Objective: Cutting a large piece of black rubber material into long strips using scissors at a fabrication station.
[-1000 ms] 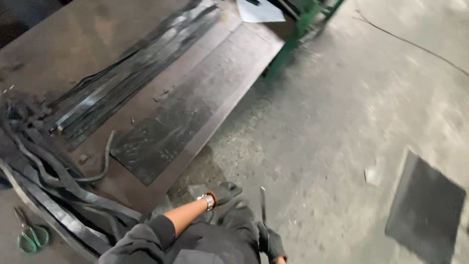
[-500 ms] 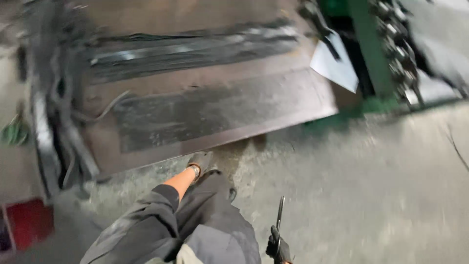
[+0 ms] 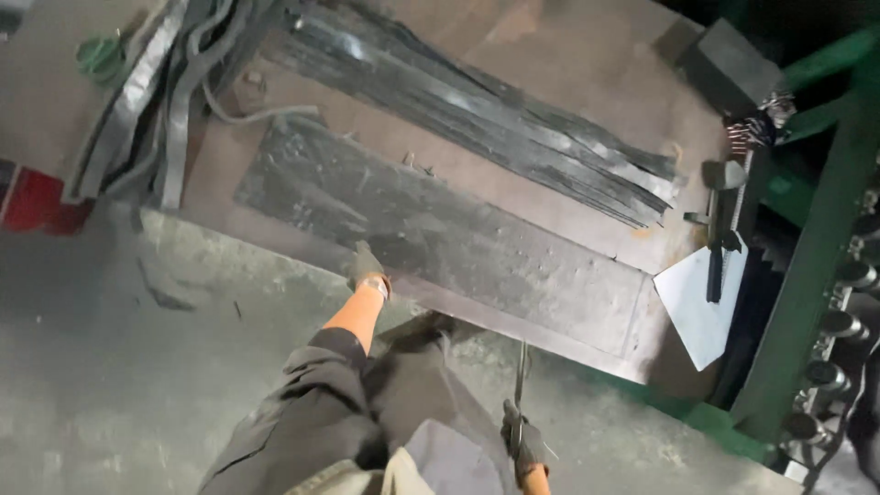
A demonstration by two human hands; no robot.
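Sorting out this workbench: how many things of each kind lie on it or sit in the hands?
Wide dark rubber sheet: 1
Pile of thin dark strips: 1
Bundle of grey bands: 1
White sheet piece: 1
Thin rod in the right hand: 1
Total: 5
The left hand rests on the wide sheet.

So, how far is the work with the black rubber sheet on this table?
Done, it seems: many thin black strips already lie in a pile on the metal table. In hand: the gloved left hand rests on the near edge of the wide rubber sheet, and the gloved right hand holds a thin dark tool, possibly a blade. Left: the wide sheet looks whole, uncut.
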